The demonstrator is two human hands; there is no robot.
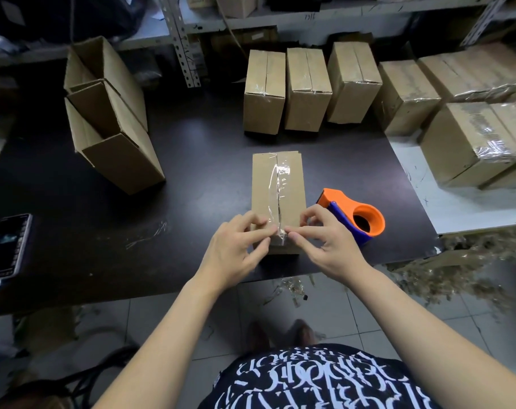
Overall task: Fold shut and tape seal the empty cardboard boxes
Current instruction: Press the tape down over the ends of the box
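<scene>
The box [277, 199] I am sealing lies flat on the dark desk [197, 149], close to the near edge and a little right of its middle, with its long side running away from me. A strip of clear tape [280, 184] runs along the centre seam of its closed flaps, from the far end to the near end, and folds down over the near face. My left hand [236, 249] grips the near left corner of the box: the thumb lies across the top, pointing at the tape, and the fingers curl down against the front face. My right hand [324, 240] holds the near right corner the same way, its thumb tip pressing on the tape where it turns over the edge and its fingers curled on the top. The 2 thumbs nearly meet at the tape. The orange and blue tape dispenser [357, 219] lies on the desk just beside the box, to its right, behind my right hand. Near the far left corner stands a cluster of open boxes [112, 113], tilted and leaning on each other. 3 sealed boxes [307, 87] stand in a row at the far edge, and more taped boxes [472, 143] are piled along the right edge on a white board [457, 211]. A phone [7, 246] lies at the left edge, its screen lit.
</scene>
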